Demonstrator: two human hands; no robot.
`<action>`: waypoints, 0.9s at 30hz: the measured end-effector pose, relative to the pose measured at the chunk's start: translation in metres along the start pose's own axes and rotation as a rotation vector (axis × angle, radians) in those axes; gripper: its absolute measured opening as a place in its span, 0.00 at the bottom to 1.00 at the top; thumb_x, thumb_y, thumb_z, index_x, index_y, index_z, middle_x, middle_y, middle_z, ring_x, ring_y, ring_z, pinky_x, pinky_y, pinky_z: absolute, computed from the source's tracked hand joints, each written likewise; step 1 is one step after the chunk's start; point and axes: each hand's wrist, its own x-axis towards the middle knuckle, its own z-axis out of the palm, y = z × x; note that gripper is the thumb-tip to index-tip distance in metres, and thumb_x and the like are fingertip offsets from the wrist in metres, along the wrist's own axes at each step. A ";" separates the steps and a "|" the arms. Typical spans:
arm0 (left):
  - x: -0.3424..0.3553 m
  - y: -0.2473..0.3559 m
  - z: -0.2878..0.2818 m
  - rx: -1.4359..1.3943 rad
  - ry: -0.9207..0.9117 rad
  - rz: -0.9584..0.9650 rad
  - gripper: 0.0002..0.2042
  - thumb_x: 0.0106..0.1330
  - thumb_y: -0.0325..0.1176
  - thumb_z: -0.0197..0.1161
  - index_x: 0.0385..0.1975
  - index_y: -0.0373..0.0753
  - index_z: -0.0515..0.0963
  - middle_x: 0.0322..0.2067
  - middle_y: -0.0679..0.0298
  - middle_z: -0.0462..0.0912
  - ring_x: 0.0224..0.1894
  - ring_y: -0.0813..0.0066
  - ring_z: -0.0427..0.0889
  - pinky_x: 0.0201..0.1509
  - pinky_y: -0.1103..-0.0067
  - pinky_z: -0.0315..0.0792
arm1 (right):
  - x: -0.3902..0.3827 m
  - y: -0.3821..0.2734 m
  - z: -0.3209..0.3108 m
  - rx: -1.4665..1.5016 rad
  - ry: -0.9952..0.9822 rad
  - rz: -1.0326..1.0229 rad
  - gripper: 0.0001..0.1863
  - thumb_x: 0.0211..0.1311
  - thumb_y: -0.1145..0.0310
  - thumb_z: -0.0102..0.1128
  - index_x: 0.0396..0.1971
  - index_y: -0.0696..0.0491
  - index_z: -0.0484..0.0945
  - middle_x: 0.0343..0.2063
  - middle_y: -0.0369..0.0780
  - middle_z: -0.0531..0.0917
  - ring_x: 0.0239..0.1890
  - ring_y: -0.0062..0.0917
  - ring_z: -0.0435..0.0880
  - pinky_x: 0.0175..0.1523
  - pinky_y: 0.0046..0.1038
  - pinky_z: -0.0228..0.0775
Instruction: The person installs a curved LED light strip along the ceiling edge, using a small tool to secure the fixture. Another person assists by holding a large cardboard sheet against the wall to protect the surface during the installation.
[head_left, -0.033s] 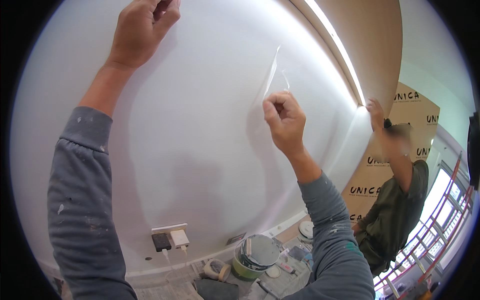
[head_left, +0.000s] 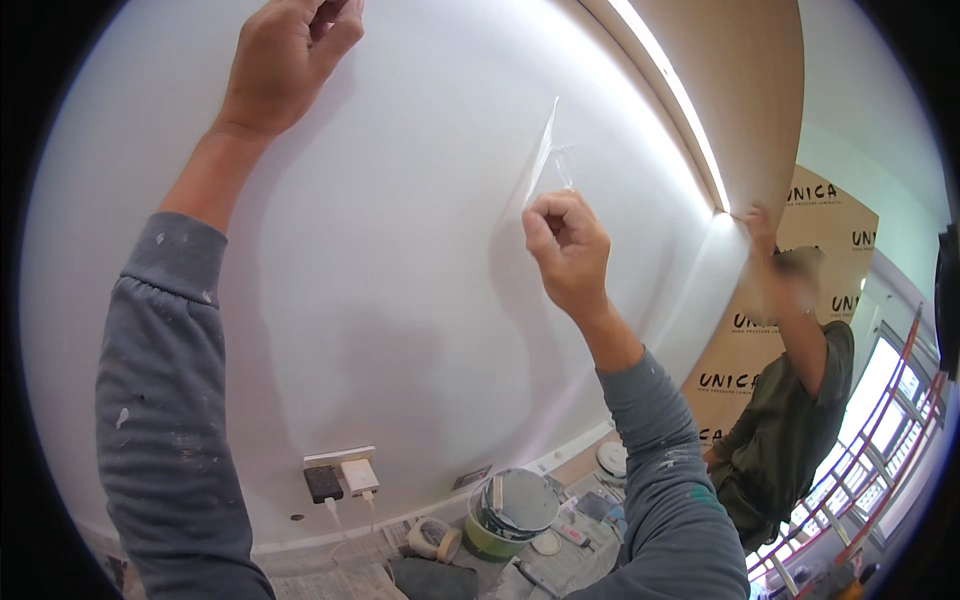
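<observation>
Up at the left, my left hand (head_left: 283,68) is closed in a pinch near the white wall (head_left: 400,220), its fingertips partly cut off by the top edge. What it holds, if anything, does not show. Toward the middle, my right hand (head_left: 572,248) is curled with thumb and forefinger pressed together on a thin strip of clear film (head_left: 541,155). The film rises from the fingers to a point against the wall, glinting in the light. Both grey sleeves have paint specks.
A lit strip (head_left: 675,85) runs under a wooden panel (head_left: 735,80) at upper right. A co-worker (head_left: 800,400) at right raises a hand to the panel's end. Below stand a wall socket with chargers (head_left: 340,478), a bucket (head_left: 490,540), a tape roll (head_left: 433,538) and a red-railed ladder (head_left: 880,470).
My right hand has shifted slightly down and left, and the clear film's tip has dropped a little with it. The co-worker's raised hand has moved slightly. My left hand is almost still.
</observation>
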 end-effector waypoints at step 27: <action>-0.006 0.013 -0.008 -0.011 0.094 -0.012 0.08 0.71 0.30 0.61 0.29 0.35 0.78 0.23 0.64 0.78 0.24 0.78 0.72 0.31 0.78 0.71 | -0.297 -0.017 -0.284 -1.120 -0.307 0.825 0.08 0.54 0.78 0.60 0.36 0.60 0.78 0.26 0.50 0.80 0.30 0.43 0.82 0.35 0.40 0.72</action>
